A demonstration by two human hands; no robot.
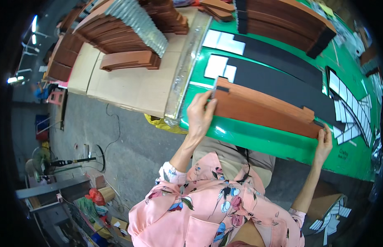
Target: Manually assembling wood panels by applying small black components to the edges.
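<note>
Between my two hands a long reddish-brown wooden panel (261, 112) is held on edge over the near side of the green table. My left hand (200, 115) grips its left end, thumb and fingers on either side. At the opposite end, my right hand (323, 142) pinches the corner, where a small dark strip (319, 123) shows. A dark patch (222, 88) marks the panel's left top corner. Just behind it lie two black curved sheets (278, 84) with white backing squares (216, 67) at their left ends.
The table (240, 129) has a green cover. White-and-black strips (351, 109) lie in a pile at its right. Stacked brown panels (282, 22) stand at the back. More panels with silvery ends (121, 31) sit on cardboard (133, 90) at left. A fan (41, 158) stands on the floor.
</note>
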